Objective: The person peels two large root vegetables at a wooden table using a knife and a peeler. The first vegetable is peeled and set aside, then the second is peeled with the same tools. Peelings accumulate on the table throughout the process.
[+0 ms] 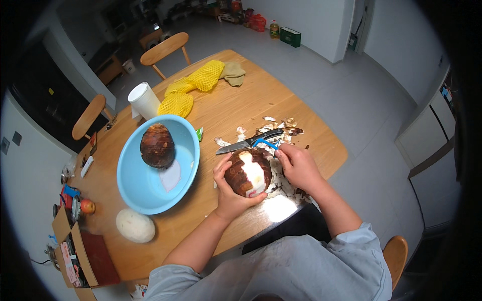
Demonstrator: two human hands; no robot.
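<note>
My left hand [230,199] grips a brown taro corm [238,176], partly peeled, with a strip of white flesh bared on top. In my right hand [299,167] is a blue peeler [265,142], held just above the corm's right side. A kitchen knife with a black handle [267,135] lies beyond the corm among scattered peelings [280,180]. To the left, a light blue plastic basin [128,188] holds an unpeeled taro corm [157,146]. Nearer to me than the basin, a pale peeled corm [135,225] rests on the wooden table [196,229].
Behind the basin stand a white paper roll [145,101] and yellow foam netting [205,77], with a cloth beside it. An open cardboard box [84,259] and an apple [87,206] are at the left. Wooden chairs [164,49] stand around the table.
</note>
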